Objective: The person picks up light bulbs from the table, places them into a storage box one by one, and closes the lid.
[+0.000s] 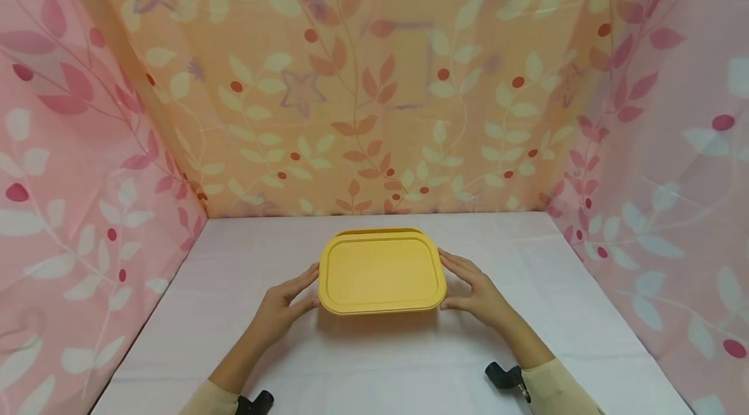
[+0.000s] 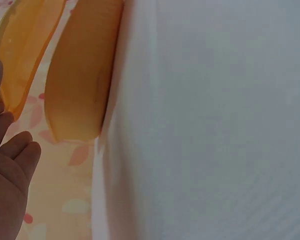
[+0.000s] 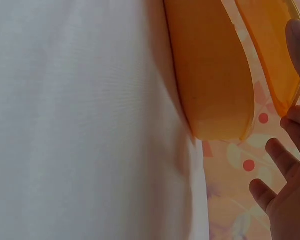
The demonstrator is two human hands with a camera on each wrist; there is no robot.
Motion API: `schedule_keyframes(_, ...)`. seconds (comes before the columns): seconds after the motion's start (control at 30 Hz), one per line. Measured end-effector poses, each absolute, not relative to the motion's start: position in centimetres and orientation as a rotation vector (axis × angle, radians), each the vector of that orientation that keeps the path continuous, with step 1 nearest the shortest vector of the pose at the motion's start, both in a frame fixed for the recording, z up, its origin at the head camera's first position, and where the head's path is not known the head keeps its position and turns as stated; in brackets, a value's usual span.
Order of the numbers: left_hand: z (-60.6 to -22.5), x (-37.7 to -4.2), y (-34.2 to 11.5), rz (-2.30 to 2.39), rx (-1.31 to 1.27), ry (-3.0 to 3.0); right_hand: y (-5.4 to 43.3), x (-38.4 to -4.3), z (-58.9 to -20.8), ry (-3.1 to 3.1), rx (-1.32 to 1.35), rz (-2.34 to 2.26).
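A yellow rectangular lid with rounded corners is held level between two hands, its flat top facing up. My left hand grips its left edge with thumb and fingertips, while my right hand grips the opposite edge. Below the lid, a yellow plastic container stands on the white-covered table. Both wrist views show a gap between the lid and the container's rim. From the head view the lid hides most of the container, leaving only its far rim showing. The container's inside is hidden.
White cloth covers the table. An orange leaf-patterned curtain hangs along the back edge, with a pink patterned curtain at the left and another pink curtain at the right. Black wrist cameras sit at the sleeves.
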State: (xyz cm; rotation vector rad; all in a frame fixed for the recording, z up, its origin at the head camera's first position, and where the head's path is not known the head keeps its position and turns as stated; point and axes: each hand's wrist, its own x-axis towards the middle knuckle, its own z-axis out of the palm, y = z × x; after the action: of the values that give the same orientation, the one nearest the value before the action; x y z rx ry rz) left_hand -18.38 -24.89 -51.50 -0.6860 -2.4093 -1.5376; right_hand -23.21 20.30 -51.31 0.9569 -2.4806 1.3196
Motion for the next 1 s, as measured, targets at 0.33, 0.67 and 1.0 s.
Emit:
schedule_keyframes(0.33,-51.5,-20.9,-25.2,-1.483,-0.595,-2.575,20.0,-25.6,-51.2,-2.596,0.865,1.428)
schedule_keyframes(0.67,-51.2,-22.5,-25.2,-1.500,-0.511,-2.713,19.8,-26.7,-51.7,-2.731,0.769,1.462)
schedule_keyframes(1.0,-51.1,-23.5,-25.3,-1.518,-0.433,-2.799,19.6,-27.6,-52.4,-2.727,0.768,1.500)
